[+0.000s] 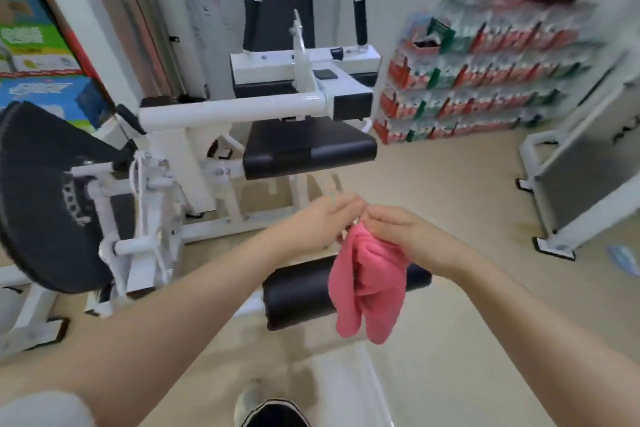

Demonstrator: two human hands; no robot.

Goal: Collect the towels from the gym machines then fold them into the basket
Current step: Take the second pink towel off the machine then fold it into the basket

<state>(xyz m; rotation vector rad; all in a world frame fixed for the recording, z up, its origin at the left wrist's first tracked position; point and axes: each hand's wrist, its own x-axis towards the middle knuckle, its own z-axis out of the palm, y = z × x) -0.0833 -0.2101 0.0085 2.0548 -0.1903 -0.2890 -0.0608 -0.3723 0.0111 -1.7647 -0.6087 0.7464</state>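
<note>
One pink towel (369, 282), two hands (320, 220) (398, 236) — one white gym machine (228, 111).

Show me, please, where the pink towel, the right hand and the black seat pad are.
pink towel (369, 284), head view, middle of the hanging cloth.
right hand (391, 232), head view, back of the hand.
black seat pad (308, 146), head view, top surface.

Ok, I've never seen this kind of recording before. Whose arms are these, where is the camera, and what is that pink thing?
The single picture comes from a camera worn on a person's head, looking forward and down, so the two bare arms are the wearer's own. The left hand and right hand meet in front, and both appear to pinch the top of a pink towel, which hangs loose below them. Behind it is a white gym machine with black pads; a black roller pad sits just under the towel. Stacked drink packs line the far wall. No basket is visible.
</note>
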